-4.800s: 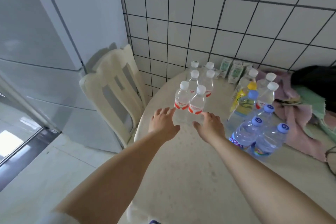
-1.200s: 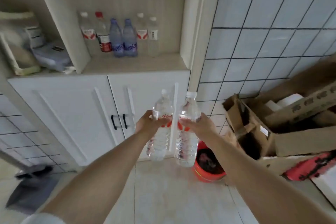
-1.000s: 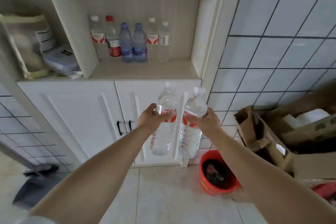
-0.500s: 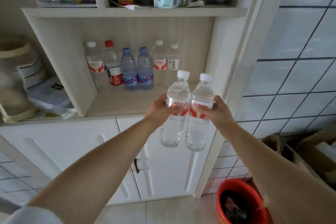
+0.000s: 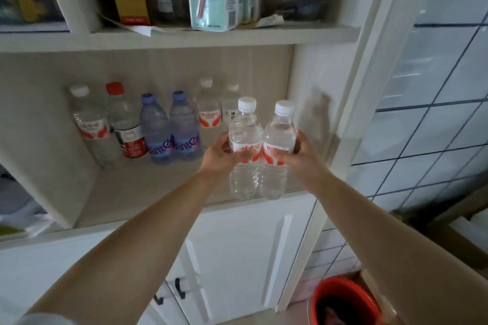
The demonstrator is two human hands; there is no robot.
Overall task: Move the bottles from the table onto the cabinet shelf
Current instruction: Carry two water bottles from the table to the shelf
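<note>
I hold two clear water bottles with white caps and red-and-white labels, side by side and upright. My left hand [image 5: 220, 157] grips the left bottle [image 5: 244, 179]; my right hand [image 5: 301, 159] grips the right bottle [image 5: 276, 182]. Both hang at the front right edge of the open cabinet shelf [image 5: 148, 190], their bases just over its front lip. At the back of that shelf stands a row of several bottles [image 5: 158, 129]: clear ones with white or red caps and two bluish ones with purple lettering.
An upper shelf [image 5: 184, 37] holds cartons and boxes above. White cabinet doors [image 5: 237, 258] with black handles lie below. A red bucket [image 5: 343, 303] stands on the floor at lower right, beside a tiled wall [image 5: 435, 113].
I turned from the table to the cabinet with a bottle in each hand. Over the last second both bottles rose from door height and moved in to the shelf's front edge.
</note>
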